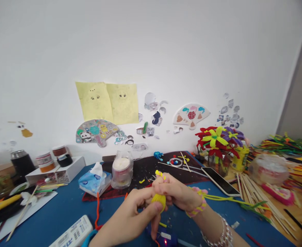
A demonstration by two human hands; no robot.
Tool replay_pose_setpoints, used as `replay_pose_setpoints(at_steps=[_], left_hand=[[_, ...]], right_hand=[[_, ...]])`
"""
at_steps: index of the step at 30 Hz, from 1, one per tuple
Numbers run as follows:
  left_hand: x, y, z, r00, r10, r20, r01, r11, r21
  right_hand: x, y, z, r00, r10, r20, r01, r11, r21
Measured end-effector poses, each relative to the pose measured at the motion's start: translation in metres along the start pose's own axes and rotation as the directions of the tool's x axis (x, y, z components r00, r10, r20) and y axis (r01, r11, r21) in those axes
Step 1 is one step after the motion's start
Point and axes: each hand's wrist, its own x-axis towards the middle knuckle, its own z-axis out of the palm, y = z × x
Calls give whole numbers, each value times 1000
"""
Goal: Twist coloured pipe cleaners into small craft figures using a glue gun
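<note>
- The left hand (129,218) was curled nearly shut, its fingers pinching the yellow pipe-cleaner bundle (158,201) from the lower left.
- The right hand (175,193) was also curled, its fingers closed over the top of the bundle, which sat between both hands just below the frame's centre.
- A pink-and-yellow pipe-cleaner loop (198,202) lay just beyond the right hand, and a beaded bracelet (220,233) circled the right wrist.
- Yellow-green pipe cleaners (230,201) stretched from near the right hand toward the right of the frame.
- A red-orange pipe cleaner (97,211) lay left of the hands on the blue tabletop (70,197).
- Farther up stood a tissue packet (94,179) and a plastic tub (122,169).
- Right of the hands lay a smartphone (220,181) beside loose wooden sticks (256,197).
- Pipe-cleaner flowers (217,140) stood in a glass vase (217,164) at the right of the frame.
</note>
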Motion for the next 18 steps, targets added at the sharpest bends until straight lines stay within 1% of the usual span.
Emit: replay_pose_setpoints(at_steps=[3,5,8,10,12,14,15,16,18], left_hand=[[-4,1,2,996,87,29,-89,995,45],[-6,1,4,994,107,-12,-106,994,31],[-5,1,8,993,87,-81,-95,991,-92],[-4,2,8,992,94,-83,-106,983,-148],[-5,5,9,991,130,-39,-134,984,-114],[-6,4,10,986,165,8,-165,986,-38],[-6,3,11,985,171,1,-171,985,-12],[-6,0,12,986,164,-28,-164,986,1],[-4,-6,14,982,131,-133,-134,991,-10]], right_hand=[[3,13,2,995,-14,100,2,993,118],[6,23,3,994,-35,108,12,978,206],[8,28,4,998,-66,8,61,954,292],[9,25,5,995,-102,-13,101,945,312],[8,19,9,991,-136,0,127,927,354],[8,15,14,990,-138,-2,129,921,368],[8,13,17,991,-130,-25,130,929,347],[8,13,20,991,-124,-54,134,940,314],[9,11,24,985,-122,-126,149,959,241]])
